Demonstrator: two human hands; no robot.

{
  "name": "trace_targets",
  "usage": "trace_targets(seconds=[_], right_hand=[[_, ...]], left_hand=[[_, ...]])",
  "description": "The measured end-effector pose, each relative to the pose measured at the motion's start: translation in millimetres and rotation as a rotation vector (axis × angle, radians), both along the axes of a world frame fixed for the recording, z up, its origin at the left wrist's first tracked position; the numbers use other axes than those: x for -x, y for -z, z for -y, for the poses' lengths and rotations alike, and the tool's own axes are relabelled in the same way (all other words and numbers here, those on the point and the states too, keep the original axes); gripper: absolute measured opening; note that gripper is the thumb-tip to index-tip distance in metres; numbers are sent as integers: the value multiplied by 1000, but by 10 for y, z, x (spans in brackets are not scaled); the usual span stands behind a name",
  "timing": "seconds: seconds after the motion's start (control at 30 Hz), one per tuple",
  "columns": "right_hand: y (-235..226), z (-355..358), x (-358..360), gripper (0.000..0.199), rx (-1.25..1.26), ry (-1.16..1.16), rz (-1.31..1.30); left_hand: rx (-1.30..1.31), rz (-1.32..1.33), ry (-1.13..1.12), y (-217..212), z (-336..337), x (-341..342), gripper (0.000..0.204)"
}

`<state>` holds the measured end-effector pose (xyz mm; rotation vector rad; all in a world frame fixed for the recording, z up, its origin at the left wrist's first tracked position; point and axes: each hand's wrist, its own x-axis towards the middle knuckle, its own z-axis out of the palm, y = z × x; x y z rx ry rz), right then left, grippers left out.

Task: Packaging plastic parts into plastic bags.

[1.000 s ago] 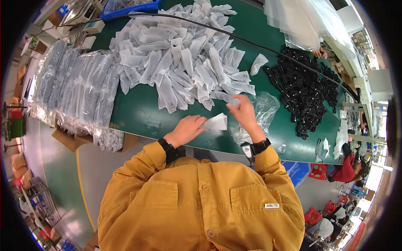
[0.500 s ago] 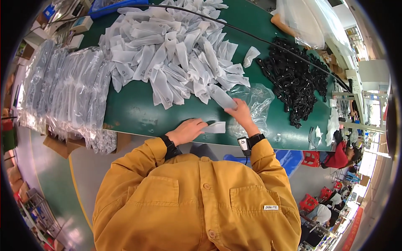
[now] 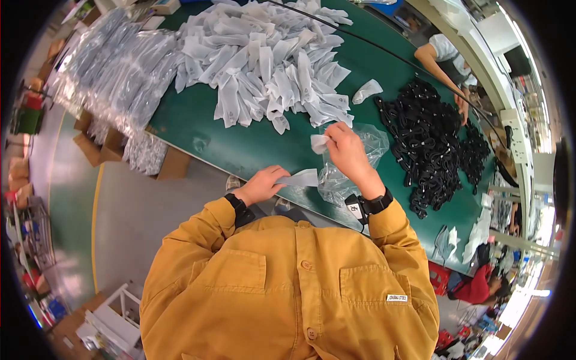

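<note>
My left hand is closed on one end of a flat white pouch near the table's front edge; the pouch's other end points right. Further up and to the right, my right hand pinches another white pouch, most of it short or folded in view. Beneath and beside the right hand lies a crumpled clear plastic bag. A large heap of similar white pouches spreads across the far side of the green table.
Bundled pouches in clear plastic are stacked at the left, above an open cardboard box. A heap of black cables lies at right, where another person's hand touches it. One loose pouch sits between the heaps. A black cord crosses above.
My right hand has drawn its pouch away from the heap. The left hand still holds its pouch. The view has turned, and another person's hand now shows at the black cables.
</note>
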<state>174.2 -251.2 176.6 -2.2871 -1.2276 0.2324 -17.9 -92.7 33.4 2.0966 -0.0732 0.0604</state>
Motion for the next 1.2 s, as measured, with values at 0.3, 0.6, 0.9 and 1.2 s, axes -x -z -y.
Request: trace_targets(seconds=[0.3, 0.6, 0.9, 1.2], right_hand=[[1052, 230, 134, 16, -228, -172, -741], [1173, 26, 371, 23, -79, 92, -454], [1611, 7, 327, 24, -32, -36, -295], [1172, -428, 129, 26, -85, -21, -194]], left_hand=[[-206, 117, -79, -103, 265, 267, 30], [-339, 156, -30, 29, 84, 275, 28], [-364, 292, -80, -165, -258, -8, 30], [-321, 206, 36, 152, -478, -120, 28]])
